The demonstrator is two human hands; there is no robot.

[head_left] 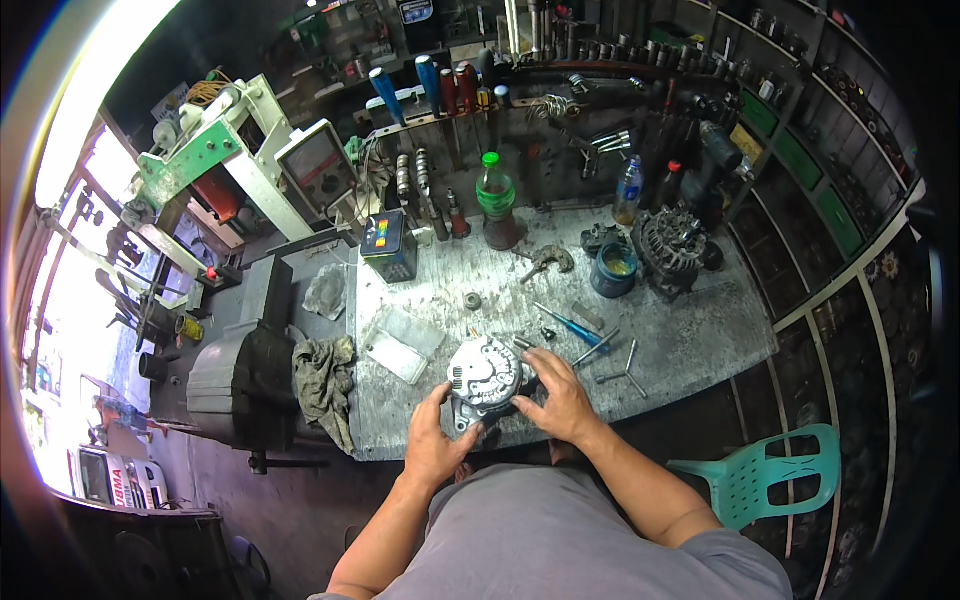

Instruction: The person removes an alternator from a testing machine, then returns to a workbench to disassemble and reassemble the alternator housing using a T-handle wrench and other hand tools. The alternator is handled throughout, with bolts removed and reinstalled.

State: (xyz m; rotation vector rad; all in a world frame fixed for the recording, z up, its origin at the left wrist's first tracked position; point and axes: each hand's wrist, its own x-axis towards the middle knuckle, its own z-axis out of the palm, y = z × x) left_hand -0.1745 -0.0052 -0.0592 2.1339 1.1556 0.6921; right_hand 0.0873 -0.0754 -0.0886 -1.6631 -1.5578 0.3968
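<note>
An alternator with a silver vented rear cover stands at the table's near edge, right in front of me. My left hand is curved round its left side, forefinger and thumb against the housing. From the right, my right hand grips the other side, thumb low and fingers near the top. The undersides of both grips are hidden. Just beyond the right hand lie a blue-handled screwdriver and a T-shaped metal wrench. A clear plastic case rests to the left, and a small round metal part sits behind the alternator.
Farther back stand a battery, a green-capped bottle, a blue tub and a second alternator. A bench vise and a crumpled rag flank the left edge. A green plastic chair is at the right.
</note>
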